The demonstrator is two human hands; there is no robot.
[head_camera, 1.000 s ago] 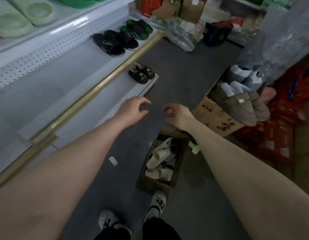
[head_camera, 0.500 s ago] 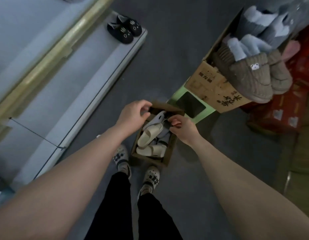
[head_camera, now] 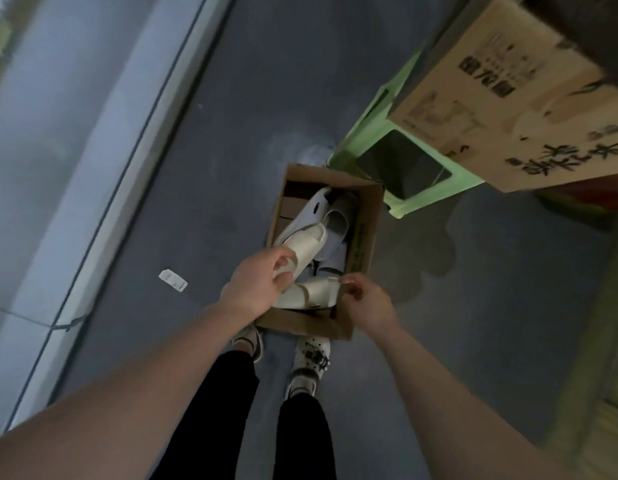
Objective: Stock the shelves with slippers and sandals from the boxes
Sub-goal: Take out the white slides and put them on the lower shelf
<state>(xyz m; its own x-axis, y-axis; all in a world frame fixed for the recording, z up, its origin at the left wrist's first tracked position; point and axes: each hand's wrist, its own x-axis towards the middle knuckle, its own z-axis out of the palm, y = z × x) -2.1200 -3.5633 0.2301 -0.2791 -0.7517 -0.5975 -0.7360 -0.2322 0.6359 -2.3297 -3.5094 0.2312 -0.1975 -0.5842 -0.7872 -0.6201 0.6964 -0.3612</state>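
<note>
A small open cardboard box point(head_camera: 364, 233) sits on the grey floor just ahead of my feet. It holds several slippers: a cream one point(head_camera: 309, 242) on top, a second cream one point(head_camera: 312, 292) lying near the front, and pale lavender ones point(head_camera: 330, 220) behind. My left hand point(head_camera: 259, 284) is closed around the heel end of the top cream slipper. My right hand point(head_camera: 364, 299) pinches the end of the front cream slipper at the box's right side.
The white bottom shelf edge point(head_camera: 103, 188) runs along the left. A green plastic stool point(head_camera: 404, 168) stands behind the box, with a large printed carton point(head_camera: 508, 98) on top of it at the upper right. A paper tag point(head_camera: 173, 280) lies on the floor. My shoes point(head_camera: 309, 362) touch the box's front.
The view has tilted down from the shelves to the box. Both hands dropped from above the box into it and closed on the cream slippers.
</note>
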